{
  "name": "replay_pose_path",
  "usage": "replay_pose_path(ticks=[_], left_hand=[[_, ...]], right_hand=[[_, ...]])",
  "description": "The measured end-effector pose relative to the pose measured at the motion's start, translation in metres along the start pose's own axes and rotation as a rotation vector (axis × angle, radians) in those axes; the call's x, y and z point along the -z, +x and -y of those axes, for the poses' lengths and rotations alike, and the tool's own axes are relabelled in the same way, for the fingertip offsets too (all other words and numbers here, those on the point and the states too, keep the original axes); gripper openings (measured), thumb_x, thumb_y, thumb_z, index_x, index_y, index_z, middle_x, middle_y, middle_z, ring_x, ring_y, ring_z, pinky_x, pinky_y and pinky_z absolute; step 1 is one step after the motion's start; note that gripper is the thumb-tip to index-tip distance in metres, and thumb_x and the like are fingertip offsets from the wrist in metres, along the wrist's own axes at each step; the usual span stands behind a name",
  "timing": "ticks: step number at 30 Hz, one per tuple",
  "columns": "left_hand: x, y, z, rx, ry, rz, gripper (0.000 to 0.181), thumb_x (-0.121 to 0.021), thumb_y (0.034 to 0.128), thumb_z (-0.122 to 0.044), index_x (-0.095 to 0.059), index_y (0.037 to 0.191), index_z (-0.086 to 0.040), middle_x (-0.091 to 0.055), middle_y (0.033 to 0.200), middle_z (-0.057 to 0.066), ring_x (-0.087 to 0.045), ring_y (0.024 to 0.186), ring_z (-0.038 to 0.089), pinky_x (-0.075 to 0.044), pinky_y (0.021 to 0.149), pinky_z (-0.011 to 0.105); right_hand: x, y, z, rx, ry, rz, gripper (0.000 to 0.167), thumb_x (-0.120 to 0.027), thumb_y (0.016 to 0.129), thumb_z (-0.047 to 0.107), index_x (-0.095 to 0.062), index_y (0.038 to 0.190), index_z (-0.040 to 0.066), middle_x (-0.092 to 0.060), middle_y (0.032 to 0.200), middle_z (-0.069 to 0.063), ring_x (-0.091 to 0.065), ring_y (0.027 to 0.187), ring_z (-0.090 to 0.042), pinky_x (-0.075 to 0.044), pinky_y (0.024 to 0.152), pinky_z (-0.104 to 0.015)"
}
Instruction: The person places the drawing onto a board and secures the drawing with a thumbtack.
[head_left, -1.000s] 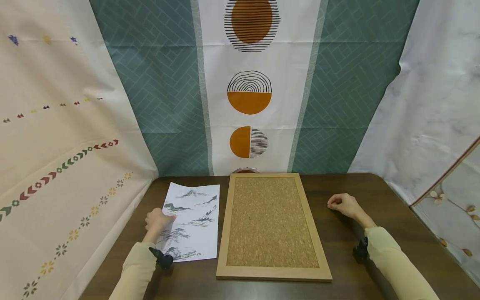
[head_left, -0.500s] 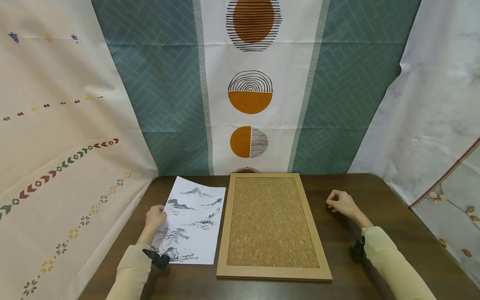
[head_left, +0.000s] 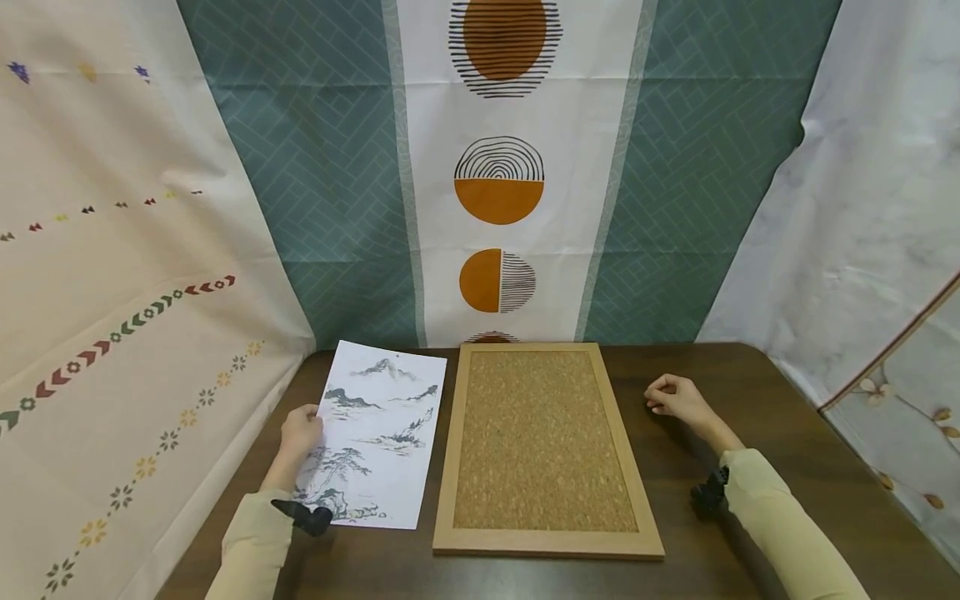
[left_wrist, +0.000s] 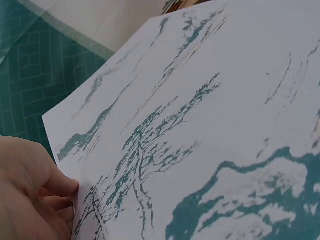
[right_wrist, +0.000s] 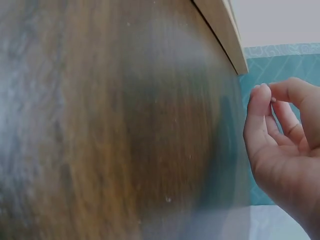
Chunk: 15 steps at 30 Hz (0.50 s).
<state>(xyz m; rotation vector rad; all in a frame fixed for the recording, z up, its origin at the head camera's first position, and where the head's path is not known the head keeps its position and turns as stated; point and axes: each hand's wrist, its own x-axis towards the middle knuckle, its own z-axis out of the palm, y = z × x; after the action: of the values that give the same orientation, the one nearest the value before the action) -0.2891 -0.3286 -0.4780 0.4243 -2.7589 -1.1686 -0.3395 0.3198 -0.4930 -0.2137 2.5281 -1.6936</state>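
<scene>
My left hand (head_left: 302, 429) pinches the left edge of a white sheet of paper (head_left: 390, 421) printed with an ink landscape of mountains and trees. In the left wrist view the thumb (left_wrist: 62, 184) lies at the edge of the sheet, which is tilted up. To the paper's right lies a cork board (head_left: 543, 442) in a light wooden frame. Over the table on the board's other side, my right hand (head_left: 682, 404) holds thumb and forefinger together. A tiny dark-tipped object (right_wrist: 272, 100) shows between these fingertips; its kind is mostly hidden.
Everything is over a dark brown table (head_left: 720, 367). A patterned curtain (head_left: 498, 117) hangs behind its far edge, with a cream embroidered cloth (head_left: 150, 292) at the left and a pale cloth (head_left: 847, 250) at the right. Each wrist wears a small black camera.
My left hand has moved slightly left, now gripping the paper's edge rather than reaching over it. The sheet has risen and shifted. The right hand has drifted a little left and away from me.
</scene>
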Motion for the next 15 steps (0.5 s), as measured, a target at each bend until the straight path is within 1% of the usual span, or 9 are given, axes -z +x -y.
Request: replay_pose_path(ticks=[4, 7, 10, 13, 15], left_hand=[[0.001, 0.000, 0.001, 0.024, -0.010, 0.014, 0.043, -0.034, 0.0913, -0.004, -0.049, 0.128, 0.015, -0.054, 0.122, 0.037, -0.048, 0.114, 0.051, -0.039, 0.097, 0.058], [0.002, 0.000, 0.000, 0.031, -0.004, 0.012, 0.044, -0.035, 0.0901, -0.004, -0.049, 0.128, 0.014, -0.052, 0.126, 0.036, -0.047, 0.116, 0.052, -0.038, 0.100, 0.058], [0.004, 0.001, -0.001, 0.048, -0.010, 0.030, 0.046, -0.035, 0.0907, -0.006, -0.048, 0.130, 0.013, -0.046, 0.134, 0.036, -0.042, 0.124, 0.052, -0.034, 0.105, 0.058], [0.005, 0.002, -0.001, 0.067, -0.054, 0.068, 0.048, -0.035, 0.0925, -0.007, -0.043, 0.135, 0.014, -0.039, 0.140, 0.037, -0.035, 0.131, 0.051, -0.030, 0.110, 0.057], [0.005, 0.002, 0.000, 0.082, -0.115, 0.099, 0.049, -0.036, 0.0941, -0.007, -0.039, 0.138, 0.015, -0.035, 0.142, 0.038, -0.031, 0.134, 0.050, -0.028, 0.112, 0.057]], right_hand=[[-0.003, 0.001, 0.000, -0.005, 0.037, 0.024, 0.031, -0.058, 0.097, 0.013, -0.052, 0.112, -0.013, -0.064, 0.093, -0.006, -0.062, 0.078, -0.006, -0.056, 0.070, -0.022], [-0.007, 0.002, 0.000, 0.002, 0.062, 0.032, 0.032, -0.060, 0.096, 0.016, -0.051, 0.112, -0.011, -0.065, 0.091, -0.003, -0.062, 0.078, -0.006, -0.056, 0.070, -0.022], [-0.010, 0.004, 0.002, 0.010, 0.092, 0.033, 0.032, -0.061, 0.096, 0.018, -0.052, 0.110, -0.009, -0.064, 0.091, -0.002, -0.062, 0.077, -0.007, -0.055, 0.069, -0.021], [-0.011, 0.006, 0.002, 0.016, 0.099, 0.028, 0.033, -0.061, 0.095, 0.019, -0.053, 0.110, -0.009, -0.062, 0.091, -0.003, -0.060, 0.077, -0.007, -0.055, 0.069, -0.021], [-0.011, 0.007, 0.002, 0.023, 0.087, 0.034, 0.036, -0.060, 0.096, 0.020, -0.053, 0.112, -0.011, -0.061, 0.092, -0.004, -0.060, 0.077, -0.006, -0.055, 0.069, -0.020]])
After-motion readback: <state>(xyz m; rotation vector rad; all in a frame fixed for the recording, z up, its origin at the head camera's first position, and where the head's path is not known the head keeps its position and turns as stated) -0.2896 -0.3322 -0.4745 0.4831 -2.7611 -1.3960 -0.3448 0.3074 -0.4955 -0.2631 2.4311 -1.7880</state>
